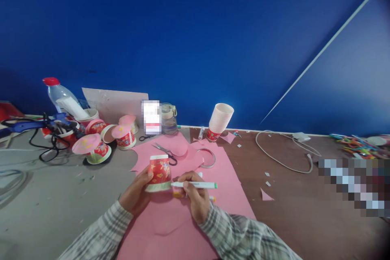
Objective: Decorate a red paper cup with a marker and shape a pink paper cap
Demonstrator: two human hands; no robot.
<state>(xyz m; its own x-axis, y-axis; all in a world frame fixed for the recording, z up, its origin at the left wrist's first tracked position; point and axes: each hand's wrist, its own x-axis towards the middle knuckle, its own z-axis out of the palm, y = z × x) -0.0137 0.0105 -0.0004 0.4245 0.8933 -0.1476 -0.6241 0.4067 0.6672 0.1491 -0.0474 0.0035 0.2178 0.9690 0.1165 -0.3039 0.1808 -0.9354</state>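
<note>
My left hand grips a red printed paper cup turned upside down, its lower rim tinted pale green. In my right hand is a white marker with a green end, its tip at the cup's green edge. Both hands are above a large pink paper sheet. Other markers, partly hidden, lie behind my right hand. Scissors rest on the pink sheet just beyond the cup, and a roll of tape is to their right.
Several decorated cups with pink paper discs stand at the left. A stack of white paper cups leans at the back, near a lidded bottle. A white cable curls on the right, with colourful sticks beyond it.
</note>
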